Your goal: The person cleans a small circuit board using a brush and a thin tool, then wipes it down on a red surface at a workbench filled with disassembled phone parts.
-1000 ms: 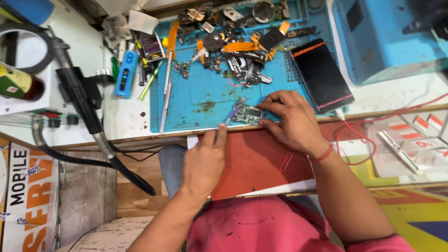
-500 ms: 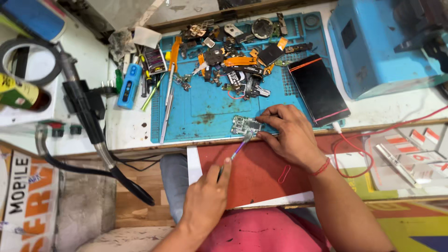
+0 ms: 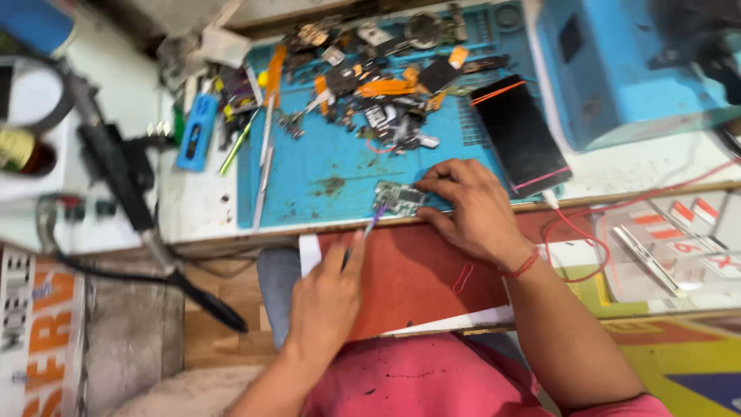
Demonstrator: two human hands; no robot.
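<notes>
Head view looks straight down on a cluttered repair desk [image 3: 656, 166] with a blue work mat [image 3: 332, 166] on it. Small green circuit board [image 3: 398, 198] sits right at the near edge of the mat, and the right hand [image 3: 471, 208] pins it there, fingertips pressed on its right side. Left hand [image 3: 328, 297] is closed around a thin purple-tipped tool [image 3: 363, 235], tip just touching the board's near left corner. Dark phone [image 3: 519, 143] with an orange band lies slanted near the mat's right edge, and a heap of phone parts [image 3: 378, 85] fills the far edge. Blue rectangular gadget [image 3: 194, 131] rests just off the mat's left edge, and a big blue box [image 3: 617, 69] takes the far right corner. Clear packet with red-and-white labels [image 3: 679, 239] sits low at right, below the desk edge. White sign with orange block letters [image 3: 42, 340] hangs at bottom left. Red sheet [image 3: 417, 278] lies across the lap.
</notes>
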